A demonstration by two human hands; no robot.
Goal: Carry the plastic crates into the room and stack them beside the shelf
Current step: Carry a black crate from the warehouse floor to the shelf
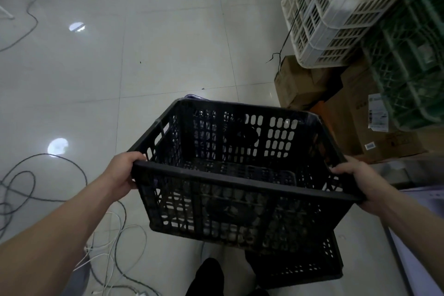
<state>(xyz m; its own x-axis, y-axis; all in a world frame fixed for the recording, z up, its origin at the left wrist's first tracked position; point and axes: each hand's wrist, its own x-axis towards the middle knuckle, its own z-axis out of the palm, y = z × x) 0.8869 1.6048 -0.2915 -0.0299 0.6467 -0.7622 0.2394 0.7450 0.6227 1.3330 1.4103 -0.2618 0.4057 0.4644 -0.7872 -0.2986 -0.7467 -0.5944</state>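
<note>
Black crate, rim gripped by left hand and right hand.

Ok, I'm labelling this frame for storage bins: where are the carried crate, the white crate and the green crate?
carried crate [240,182], head view, middle of its near rim.
white crate [324,21], head view, slotted side wall.
green crate [408,67], head view, lattice side wall.

The left hand and right hand end bare forearms; a black-clad leg shows below.
</note>
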